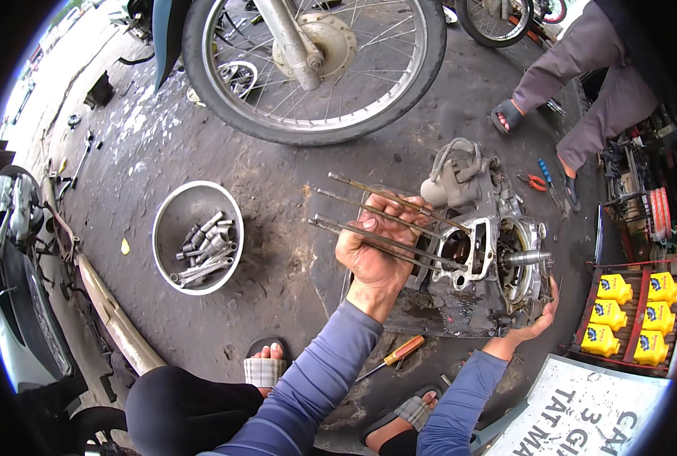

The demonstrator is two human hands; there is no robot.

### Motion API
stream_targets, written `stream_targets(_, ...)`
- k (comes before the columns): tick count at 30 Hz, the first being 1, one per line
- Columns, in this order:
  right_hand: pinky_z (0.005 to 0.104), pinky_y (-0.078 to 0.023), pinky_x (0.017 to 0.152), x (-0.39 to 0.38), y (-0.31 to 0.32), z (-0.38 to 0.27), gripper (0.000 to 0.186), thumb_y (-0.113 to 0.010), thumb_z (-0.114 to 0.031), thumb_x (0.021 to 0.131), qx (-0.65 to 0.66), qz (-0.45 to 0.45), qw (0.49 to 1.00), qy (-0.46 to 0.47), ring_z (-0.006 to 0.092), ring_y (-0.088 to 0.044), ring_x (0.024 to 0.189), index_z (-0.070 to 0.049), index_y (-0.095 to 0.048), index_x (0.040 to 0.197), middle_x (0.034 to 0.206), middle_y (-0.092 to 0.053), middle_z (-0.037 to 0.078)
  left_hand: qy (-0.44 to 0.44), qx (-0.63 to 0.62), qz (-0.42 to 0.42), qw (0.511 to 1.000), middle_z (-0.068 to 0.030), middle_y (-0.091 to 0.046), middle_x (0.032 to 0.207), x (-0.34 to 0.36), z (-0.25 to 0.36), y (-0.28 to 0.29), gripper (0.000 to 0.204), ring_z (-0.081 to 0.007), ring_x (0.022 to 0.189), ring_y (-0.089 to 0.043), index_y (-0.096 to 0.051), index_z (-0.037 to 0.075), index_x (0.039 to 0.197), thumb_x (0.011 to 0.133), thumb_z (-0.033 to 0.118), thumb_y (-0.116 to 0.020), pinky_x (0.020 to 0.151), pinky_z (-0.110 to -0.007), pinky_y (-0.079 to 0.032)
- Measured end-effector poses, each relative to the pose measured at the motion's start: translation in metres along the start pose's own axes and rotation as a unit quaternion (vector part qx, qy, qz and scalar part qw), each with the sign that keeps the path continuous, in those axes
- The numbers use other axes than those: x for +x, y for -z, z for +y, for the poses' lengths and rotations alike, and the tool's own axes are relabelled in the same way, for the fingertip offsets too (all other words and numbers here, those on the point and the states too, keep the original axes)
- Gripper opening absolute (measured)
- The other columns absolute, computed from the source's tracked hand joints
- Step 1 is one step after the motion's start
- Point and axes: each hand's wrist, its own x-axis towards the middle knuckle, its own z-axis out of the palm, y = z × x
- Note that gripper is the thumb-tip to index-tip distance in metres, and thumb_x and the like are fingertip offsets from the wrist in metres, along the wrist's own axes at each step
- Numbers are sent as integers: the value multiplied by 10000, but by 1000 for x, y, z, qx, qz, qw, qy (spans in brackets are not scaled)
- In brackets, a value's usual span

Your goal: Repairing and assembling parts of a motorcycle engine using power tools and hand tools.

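A dirty metal engine crankcase [483,292] lies on the dark floor, right of centre, with long threaded studs [337,180] sticking out toward the left. My left hand [372,254] has its fingers wrapped round these studs. Beside the stud end is an open bore [455,248]. To its right, a round housing [521,228] holds a shaft [528,258] pointing right. My right hand [536,319] grips the lower right edge of the crankcase, with some fingers hidden behind it. A yellow-handled screwdriver [403,350] lies just below the crankcase.
A bowl of sockets and wrenches [205,247] sits left. A motorbike wheel [312,134] stands ahead. Another person's legs [559,68] are at upper right, near red pliers [534,182]. A rack [632,304] of yellow bottles and a sign board [566,410] are right, a motorbike [30,296] left.
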Motion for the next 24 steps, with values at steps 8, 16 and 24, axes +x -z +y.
stream_targets(8, 474, -465, 1039, -7, -6, 7, 597, -401, -381, 895, -40, -39, 994, 89, 342, -567, 1199, 84, -553, 1238, 1329, -541, 237, 22, -20, 1, 1000, -133, -630, 1074, 2, 10, 33, 439, -325, 1023, -572, -575, 51, 1029, 686, 325, -576, 970, -490, -429)
stream_targets(16, 444, -379, 1098, -9, -1, -5, 604, -478, -402, 921, -212, -39, 969, 124, 316, -527, 1260, 73, -551, 1287, 1367, -549, 221, 20, -7, -70, 997, -123, -617, 1126, 7, 16, 51, 557, -312, 1115, -580, -572, 66, 1191, 742, 393, -624, 1071, -525, -394)
stream_targets(24, 392, -385, 1075, -20, 2, -20, 627, -445, -410, 935, -227, -12, 973, 35, 299, -553, 1225, 75, -539, 1322, 1346, -565, 219, 47, 99, -41, 993, -143, -565, 1275, -1, 0, 59, 617, -371, 1281, -482, -517, 81, 1290, 785, 401, -672, 1119, -567, -349)
